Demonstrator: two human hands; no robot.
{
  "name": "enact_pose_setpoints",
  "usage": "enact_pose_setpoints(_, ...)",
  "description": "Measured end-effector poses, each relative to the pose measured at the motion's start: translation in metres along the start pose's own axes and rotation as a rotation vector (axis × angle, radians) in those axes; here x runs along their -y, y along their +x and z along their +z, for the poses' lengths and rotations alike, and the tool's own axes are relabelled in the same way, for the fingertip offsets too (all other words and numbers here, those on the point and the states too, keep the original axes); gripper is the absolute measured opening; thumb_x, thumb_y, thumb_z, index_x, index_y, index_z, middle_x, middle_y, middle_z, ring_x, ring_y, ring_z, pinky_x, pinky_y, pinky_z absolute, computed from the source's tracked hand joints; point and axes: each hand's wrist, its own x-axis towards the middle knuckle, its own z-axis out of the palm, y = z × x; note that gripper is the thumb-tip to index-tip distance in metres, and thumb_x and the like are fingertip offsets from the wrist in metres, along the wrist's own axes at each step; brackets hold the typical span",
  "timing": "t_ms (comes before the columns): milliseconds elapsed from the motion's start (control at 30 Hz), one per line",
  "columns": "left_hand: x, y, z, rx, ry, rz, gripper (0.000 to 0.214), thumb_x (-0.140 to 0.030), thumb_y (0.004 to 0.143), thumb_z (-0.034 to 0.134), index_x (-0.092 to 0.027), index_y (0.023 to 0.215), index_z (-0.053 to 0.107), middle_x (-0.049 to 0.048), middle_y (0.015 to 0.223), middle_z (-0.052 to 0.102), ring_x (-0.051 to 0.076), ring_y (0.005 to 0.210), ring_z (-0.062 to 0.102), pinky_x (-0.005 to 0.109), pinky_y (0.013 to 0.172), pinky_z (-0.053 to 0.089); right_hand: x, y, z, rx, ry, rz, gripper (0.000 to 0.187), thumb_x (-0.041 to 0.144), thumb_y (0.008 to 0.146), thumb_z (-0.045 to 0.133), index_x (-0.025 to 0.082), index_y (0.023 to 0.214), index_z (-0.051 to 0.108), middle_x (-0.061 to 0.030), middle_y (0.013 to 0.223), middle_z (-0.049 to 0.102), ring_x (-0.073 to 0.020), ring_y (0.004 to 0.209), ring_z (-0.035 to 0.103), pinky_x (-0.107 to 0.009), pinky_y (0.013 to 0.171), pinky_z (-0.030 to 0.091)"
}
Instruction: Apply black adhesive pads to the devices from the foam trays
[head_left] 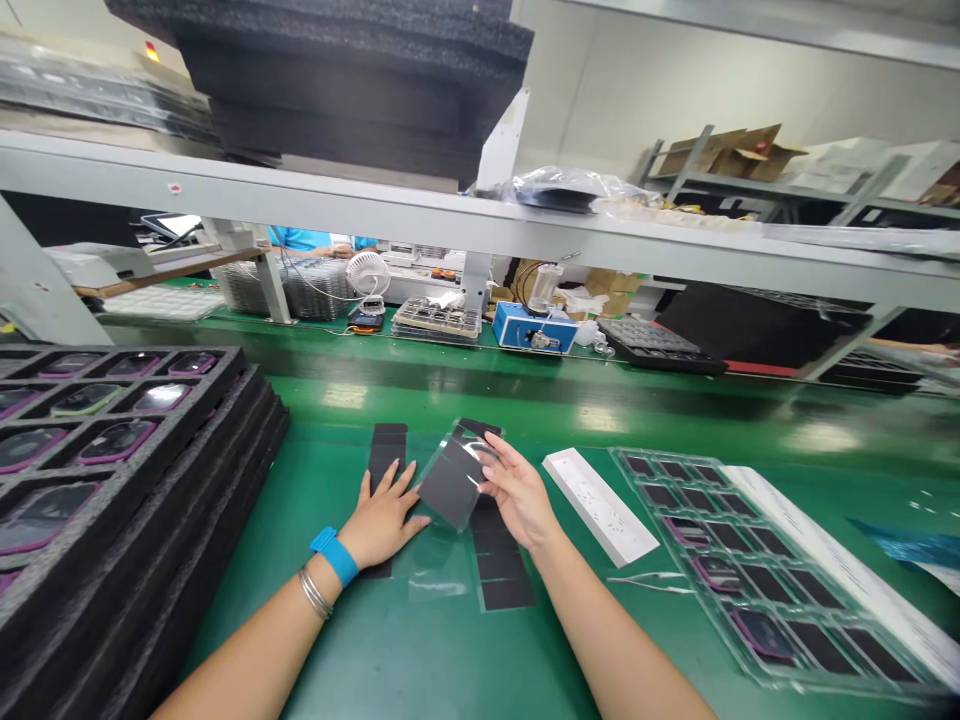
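My right hand (519,492) pinches a black film sheet (450,485) on a clear backing, held tilted above the green mat (352,660). My left hand (382,525) lies with fingers spread, partly over a strip of black film pieces (388,445); its fingertips come close to the lifted sheet, and I cannot tell whether they touch it. Below my right hand, a second black film strip (506,578) lies on the mat, partly covered by the lifted sheet. A patch of clear film (436,589) shows between the two strips.
Stacked black foam trays (255,420) with purple- and green-rimmed parts stand at left. To the right are a white block (600,505), tweezers (652,580) and a clear tray (664,520) of dark pieces. A shelf beam (420,215) crosses above; a blue device (525,328) stands behind.
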Motion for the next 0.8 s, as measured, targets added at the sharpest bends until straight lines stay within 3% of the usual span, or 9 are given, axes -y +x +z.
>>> enact_pose_setpoints(100,-0.001,-0.001,-0.002,0.025,0.016,-0.006,0.054,-0.038,0.088,0.040,-0.031,0.141,0.032,0.0015,0.153,0.011,0.030,0.140,0.004,0.064,0.106,0.006,-0.006,0.001,-0.001,0.079,-0.096,0.150,0.050,0.024,0.062,0.074,0.021,0.110,0.063,-0.0065,0.109,0.063,-0.0177,0.090,0.061,-0.022,0.056,0.054)
enact_pose_setpoints(200,0.000,0.000,-0.001,0.028,0.000,-0.009,0.054,-0.036,0.089,0.037,-0.031,0.142,0.030,0.0008,0.153,0.012,0.030,0.141,0.004,0.064,0.106,0.005,-0.016,0.001,-0.002,0.120,-0.319,0.282,0.038,0.026,0.063,0.072,0.017,0.099,0.066,-0.0046,0.088,0.064,-0.0129,0.067,0.060,-0.021,0.046,0.051)
enact_pose_setpoints(333,0.002,0.001,0.001,0.021,-0.021,-0.011,0.052,-0.041,0.091,0.033,-0.033,0.142,0.028,-0.0007,0.153,0.013,0.030,0.140,0.004,0.064,0.106,0.003,-0.025,0.003,-0.005,0.128,-0.531,0.211,0.045,0.022,0.068,0.064,0.019,0.113,0.059,0.0042,0.071,0.053,-0.0068,0.049,0.048,-0.018,0.040,0.042)
enact_pose_setpoints(500,0.001,0.001,0.001,0.021,-0.023,-0.014,0.051,-0.037,0.092,0.030,-0.031,0.142,0.029,-0.0012,0.153,0.014,0.030,0.140,0.004,0.064,0.106,0.004,-0.024,0.003,-0.007,0.081,-0.969,0.090,0.059,0.012,0.070,0.052,0.017,0.129,0.048,0.0018,0.080,0.056,-0.0089,0.057,0.051,-0.022,0.058,0.045)
enact_pose_setpoints(633,0.002,0.001,0.002,0.006,-0.034,-0.013,0.052,-0.040,0.092,0.031,-0.031,0.143,0.027,0.0008,0.152,0.016,0.029,0.141,0.005,0.064,0.106,0.004,-0.018,-0.001,-0.004,0.078,-1.318,0.041,0.053,0.026,0.079,0.054,0.014,0.130,0.050,-0.0065,0.094,0.063,-0.0193,0.082,0.060,-0.030,0.077,0.045)
enact_pose_setpoints(800,0.002,0.002,0.003,-0.007,-0.032,-0.017,0.053,-0.042,0.091,0.034,-0.030,0.142,0.029,0.0020,0.152,0.017,0.029,0.141,0.005,0.064,0.106,0.004,-0.014,-0.006,0.001,0.116,-1.543,0.072,0.053,0.037,0.083,0.054,0.013,0.130,0.051,-0.0120,0.108,0.065,-0.0256,0.100,0.060,-0.033,0.085,0.044)
